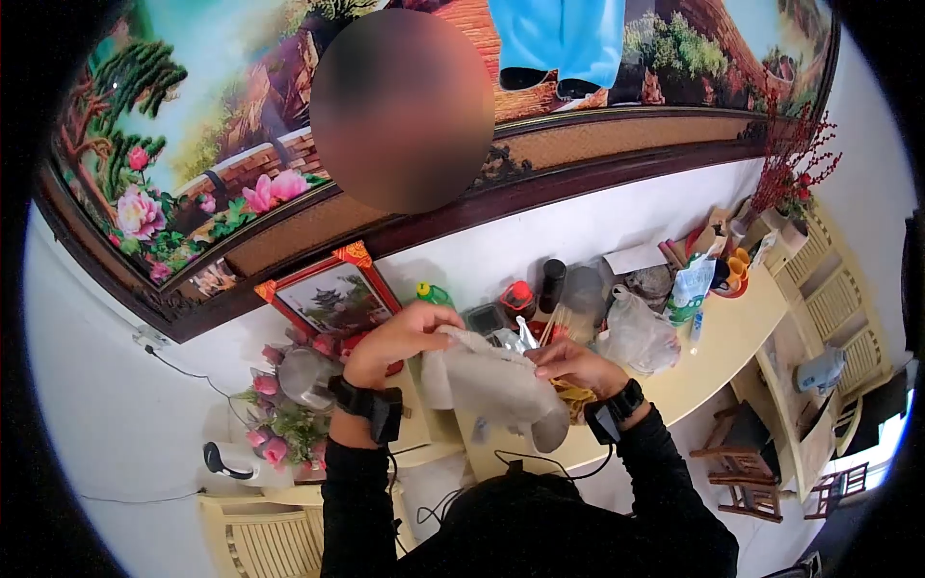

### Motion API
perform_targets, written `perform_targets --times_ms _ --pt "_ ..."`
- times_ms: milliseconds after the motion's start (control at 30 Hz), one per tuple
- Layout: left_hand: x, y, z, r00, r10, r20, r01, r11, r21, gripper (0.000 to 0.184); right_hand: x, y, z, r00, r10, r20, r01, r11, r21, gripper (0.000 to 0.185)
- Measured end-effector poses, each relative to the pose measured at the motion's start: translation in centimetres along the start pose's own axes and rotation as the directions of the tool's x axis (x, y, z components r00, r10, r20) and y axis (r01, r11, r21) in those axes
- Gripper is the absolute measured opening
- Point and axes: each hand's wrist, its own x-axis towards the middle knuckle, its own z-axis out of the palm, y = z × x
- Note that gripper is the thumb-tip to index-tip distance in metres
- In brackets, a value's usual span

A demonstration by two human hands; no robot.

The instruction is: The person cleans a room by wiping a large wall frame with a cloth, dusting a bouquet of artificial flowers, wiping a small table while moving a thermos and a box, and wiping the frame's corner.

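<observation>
A pale grey, soft cloth item (491, 385) hangs in front of me, its lower right end rounded; I cannot tell its exact kind. My left hand (409, 337) pinches its upper left edge, fingers closed. At the upper right edge, my right hand (581, 368) grips it between thumb and fingers. Behind the right hand, something yellow (576, 400) on the table is partly hidden by the cloth and the hand.
The cream table (713, 385) carries a clear plastic bag (641, 332), a red-lidded jar (517, 299), a dark bottle (552, 282) and a blue-white pouch (690, 289). At left are a framed picture (332, 299), pink flowers (275, 448) and a white kettle (241, 465). Chairs (747, 453) stand at right.
</observation>
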Motion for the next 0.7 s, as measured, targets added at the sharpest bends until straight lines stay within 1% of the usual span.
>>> perform_targets --times_ms 33,67,100,133,200,233,333,367,433,467,500,533,567,633,667,700 --pt "0.1 0.0 -0.1 0.998 -0.033 0.045 0.03 0.997 0.069 0.024 0.1 0.3 -1.3 0.998 0.068 0.017 -0.065 0.989 -0.134 0.024" --pt "0.3 -0.1 -0.1 0.997 -0.007 0.079 -0.008 0.983 0.185 0.024 0.3 0.5 -2.2 0.99 0.14 0.026 -0.128 0.955 -0.267 0.025" --pt "0.7 -0.3 0.0 0.993 0.015 0.114 -0.049 0.954 0.297 0.024 0.4 0.9 -2.3 1.0 0.014 0.027 -0.004 0.939 -0.343 0.022" --pt "1.0 -0.5 0.1 0.988 0.032 0.149 -0.09 0.91 0.405 0.025 0.6 1.1 -2.9 1.0 -0.008 0.018 0.015 0.919 -0.394 0.021" --pt "1.4 -1.0 0.5 0.995 0.022 0.099 -0.067 0.874 0.481 0.024 0.9 1.0 -3.7 0.998 -0.06 0.008 0.056 0.869 -0.491 0.02" --pt "1.5 -1.3 0.5 0.997 0.016 0.075 -0.052 0.853 0.52 0.024 0.7 0.1 -3.8 0.998 -0.045 -0.035 0.016 0.809 -0.588 0.018" --pt "1.7 -3.4 0.5 0.997 0.073 -0.019 -0.049 0.817 0.575 0.019 0.7 -0.9 -4.1 0.975 -0.208 -0.08 0.116 0.779 -0.617 0.016" --pt "1.6 -3.7 0.6 0.995 0.09 -0.049 -0.045 0.814 0.579 0.019 0.7 -1.0 -4.1 0.969 -0.24 -0.055 0.145 0.736 -0.662 0.014" --pt "1.5 -3.7 1.0 0.987 0.123 -0.106 -0.038 0.81 0.585 0.018 0.7 -1.2 -3.8 0.96 -0.28 -0.028 0.185 0.7 -0.69 0.013" --pt "1.4 -3.4 1.3 0.978 0.128 -0.166 0.036 0.676 0.736 0.017 0.8 -1.3 -3.6 0.954 -0.298 -0.013 0.203 0.682 -0.703 0.013" --pt "1.2 -2.2 2.1 0.964 0.145 -0.223 0.119 0.515 0.849 0.017 1.0 -1.3 -3.5 0.939 -0.341 0.034 0.257 0.635 -0.728 0.012" --pt "1.1 -1.1 2.8 0.945 0.175 -0.276 0.207 0.333 0.92 0.016 1.3 -1.2 -3.3 0.921 -0.381 0.084 0.31 0.585 -0.75 0.012" --pt "1.1 -0.2 3.5 0.909 0.314 -0.274 0.202 0.244 0.948 0.015 1.7 -1.3 -3.1 0.899 -0.418 0.135 0.361 0.53 -0.767 0.012" --pt "1.4 1.0 4.4 0.793 0.569 -0.215 0.221 0.06 0.973 0.013 2.0 -2.6 -2.2 0.92 -0.363 0.149 0.346 0.572 -0.744 0.011" --pt "1.6 1.1 4.3 0.779 0.595 -0.199 0.206 0.058 0.977 0.011 2.2 -3.1 -1.9 0.929 -0.334 0.157 0.337 0.593 -0.732 0.011" --pt "1.7 1.3 4.2 0.763 0.62 -0.183 0.191 0.055 0.98 0.01 2.3 -3.2 -2.0 0.924 -0.36 0.129 0.34 0.618 -0.709 0.011"
